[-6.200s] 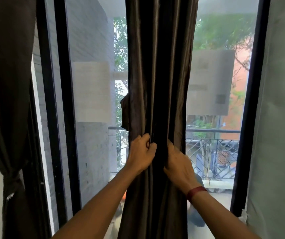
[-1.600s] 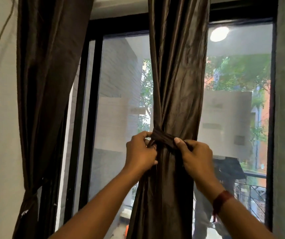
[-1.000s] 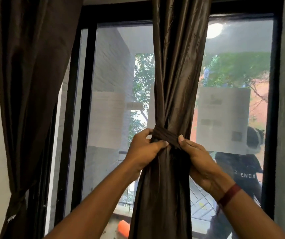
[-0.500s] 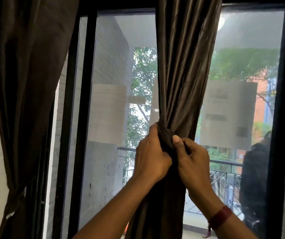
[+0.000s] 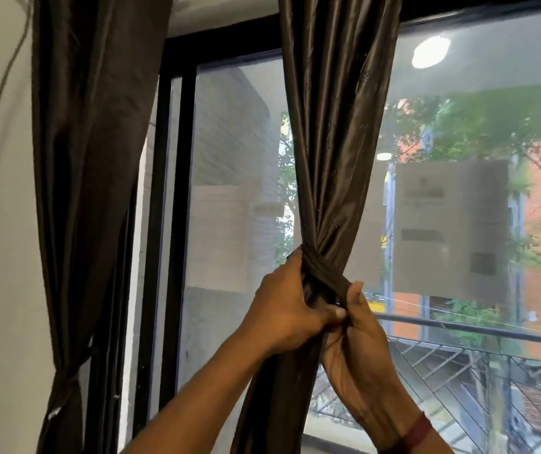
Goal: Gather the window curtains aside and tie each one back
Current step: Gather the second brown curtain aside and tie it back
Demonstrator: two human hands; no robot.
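Brown curtain, mid-window, bunched and banded; tie in hand.
Its band wraps the bundle; left hand curls round it, thumb pressing; right hand pinches the band's end below. Knot looks unfinished. Bundle hangs mid-pane, not aside. By the wall, side curtain is already tied low. Judged: over halfway.
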